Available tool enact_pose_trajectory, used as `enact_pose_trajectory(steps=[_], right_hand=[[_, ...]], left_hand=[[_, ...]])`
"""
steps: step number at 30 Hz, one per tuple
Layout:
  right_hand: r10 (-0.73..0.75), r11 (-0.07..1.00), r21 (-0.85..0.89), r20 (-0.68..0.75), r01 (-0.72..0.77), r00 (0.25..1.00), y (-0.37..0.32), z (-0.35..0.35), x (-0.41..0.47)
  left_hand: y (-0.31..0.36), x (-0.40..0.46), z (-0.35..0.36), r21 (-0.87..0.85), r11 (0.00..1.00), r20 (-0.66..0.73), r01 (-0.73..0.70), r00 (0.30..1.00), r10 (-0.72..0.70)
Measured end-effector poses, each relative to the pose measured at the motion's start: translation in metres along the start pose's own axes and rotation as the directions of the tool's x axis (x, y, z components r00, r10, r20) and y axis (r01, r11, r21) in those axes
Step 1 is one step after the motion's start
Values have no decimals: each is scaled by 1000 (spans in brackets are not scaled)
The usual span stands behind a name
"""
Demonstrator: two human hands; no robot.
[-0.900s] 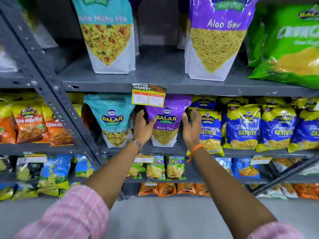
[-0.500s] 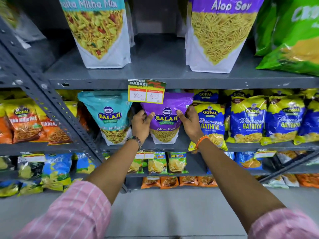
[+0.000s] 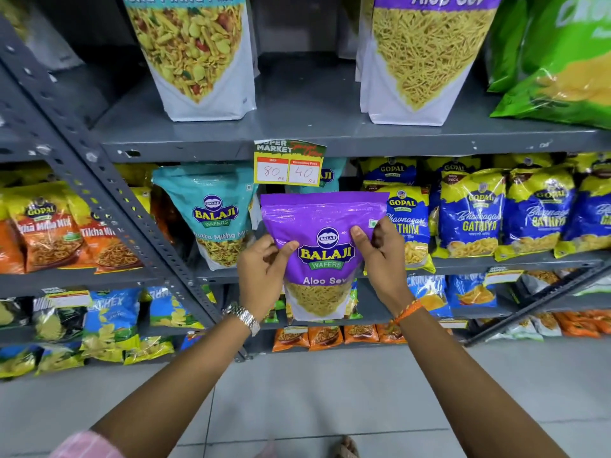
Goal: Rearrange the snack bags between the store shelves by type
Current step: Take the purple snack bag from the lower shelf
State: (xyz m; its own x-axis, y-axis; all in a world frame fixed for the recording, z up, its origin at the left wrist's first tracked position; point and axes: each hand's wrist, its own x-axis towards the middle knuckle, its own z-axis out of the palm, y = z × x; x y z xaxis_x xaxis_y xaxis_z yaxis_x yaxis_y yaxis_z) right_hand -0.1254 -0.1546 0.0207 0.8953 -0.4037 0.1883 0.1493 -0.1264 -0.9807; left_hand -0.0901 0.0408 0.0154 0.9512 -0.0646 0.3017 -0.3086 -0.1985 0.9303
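Note:
A purple Balaji Aloo Sev bag (image 3: 322,226) hangs upright in front of the middle shelf, clear of it. My left hand (image 3: 263,272) grips its left edge and my right hand (image 3: 383,259) grips its right edge. A teal Balaji Khatta Mitha Mix bag (image 3: 211,213) stands on the middle shelf just left of it. Another teal bag (image 3: 330,176) shows behind the purple one. On the top shelf stand a large Khatta Mitha Mix bag (image 3: 195,57) and a large Aloo Sev bag (image 3: 423,57).
Blue and yellow Gopal Gathiya bags (image 3: 472,213) fill the middle shelf on the right. Orange Gopal bags (image 3: 49,233) sit left of the slanted grey upright (image 3: 109,200). A price tag (image 3: 289,163) hangs from the top shelf edge. A green bag (image 3: 562,61) lies top right.
Both hands closed on the purple Aloo Sev bag and pulled it off the middle shelf toward me. It now hangs lower and nearer, uncovering a teal bag behind.

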Motion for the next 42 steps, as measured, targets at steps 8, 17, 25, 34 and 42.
enact_pose_trajectory(steps=[8,17,25,34,42], right_hand=[[-214,948,208,-146,242,966,-124,1,-3],[-355,847,345,-199,404,914,-246,17,73],[-396,851,238,-296,469,869,-300,37,137],[-480,850,67,-307,522,822,-274,51,167],[-537,842,-244,-320,480,780,-258,42,156]], left_hand=[[103,5,-30,-201,948,-146,-248,964,221],[214,95,-53,-88,885,-279,-457,865,418],[254,179,-53,-5,861,-317,-508,818,481],[232,215,-43,55,883,-288,-466,840,460],[225,201,-66,-1,927,-278,-374,891,359]])
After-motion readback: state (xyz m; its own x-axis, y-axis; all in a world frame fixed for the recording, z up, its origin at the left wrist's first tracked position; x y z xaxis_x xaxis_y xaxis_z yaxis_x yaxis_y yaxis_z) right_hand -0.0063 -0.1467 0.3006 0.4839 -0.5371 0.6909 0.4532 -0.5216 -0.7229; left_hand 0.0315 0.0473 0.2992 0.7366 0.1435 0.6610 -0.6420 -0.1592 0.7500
